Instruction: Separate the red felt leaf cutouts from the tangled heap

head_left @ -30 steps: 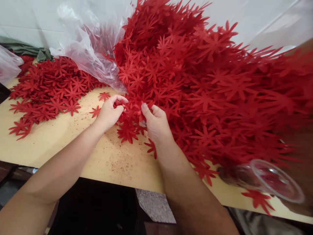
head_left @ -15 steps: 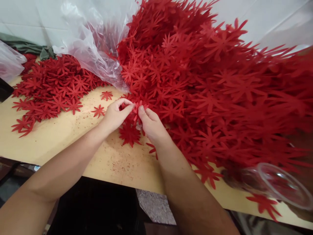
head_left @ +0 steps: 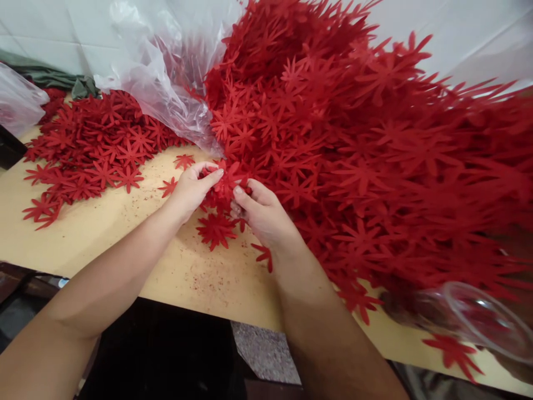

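Between my two hands is a red flower-shaped cutout (head_left: 228,176) with long narrow petals. My left hand (head_left: 197,183) pinches its left side between thumb and fingers. On the other side, the thumb and fingers of my right hand (head_left: 260,208) close on its petals; whether there is more than one layer I cannot tell. Just below, another red flower cutout (head_left: 216,230) lies on the table (head_left: 175,266). Right behind my hands rises a large heap of red flower cutouts (head_left: 300,144).
A second, flatter pile of red cutouts (head_left: 95,147) lies at the left. Clear plastic bags (head_left: 175,94) stand between the piles, near a dark green cloth (head_left: 62,80). At the right front edge a clear plastic container (head_left: 478,319) lies tipped beside a loose cutout (head_left: 453,353).
My hands have drawn slightly apart, and more of the red cutout shows between them. The view has shifted a little.
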Demonstrator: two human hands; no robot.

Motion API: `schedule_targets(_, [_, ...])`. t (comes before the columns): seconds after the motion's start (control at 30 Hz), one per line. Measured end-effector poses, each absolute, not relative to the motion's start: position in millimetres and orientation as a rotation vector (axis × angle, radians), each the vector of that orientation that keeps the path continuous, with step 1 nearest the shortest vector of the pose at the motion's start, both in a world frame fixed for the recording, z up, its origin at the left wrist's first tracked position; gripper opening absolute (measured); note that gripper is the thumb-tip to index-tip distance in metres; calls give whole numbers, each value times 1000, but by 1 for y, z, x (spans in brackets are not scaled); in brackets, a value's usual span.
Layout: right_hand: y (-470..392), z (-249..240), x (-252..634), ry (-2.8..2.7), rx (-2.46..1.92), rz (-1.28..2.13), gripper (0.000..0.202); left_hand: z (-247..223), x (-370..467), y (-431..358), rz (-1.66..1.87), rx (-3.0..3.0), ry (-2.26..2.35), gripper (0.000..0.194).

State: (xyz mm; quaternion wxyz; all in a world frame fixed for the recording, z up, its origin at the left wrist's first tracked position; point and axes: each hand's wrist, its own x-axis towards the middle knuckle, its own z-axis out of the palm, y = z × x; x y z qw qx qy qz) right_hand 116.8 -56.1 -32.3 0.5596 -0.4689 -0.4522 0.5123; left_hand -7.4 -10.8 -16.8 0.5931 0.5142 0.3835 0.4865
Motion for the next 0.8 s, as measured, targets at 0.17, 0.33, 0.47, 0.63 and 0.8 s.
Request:
schedule_targets(0.17, [-53, -30, 119, -1046, -1173, 1051, 30, -17, -8, -8, 1130, 1177, 936, 16])
schedule_targets(0.33, [-51, -32, 123, -1027, -1197, 922, 28, -18, -7, -9, 1102, 1232, 953, 20])
schedule_targets(0.47, [-52, -33, 127, -985, -1122, 1082, 36, -19, -7, -8, 1170, 1259, 979, 12])
schedule_targets(0.63, [-51, -31, 128, -930, -1060, 1114, 39, -20, -8, -5, 1202, 1279, 1020, 11])
schedule_targets(0.8, [-52, -27, 126, -878, -1142, 1042, 45, -23, -8, -3, 1229, 1305, 1042, 12])
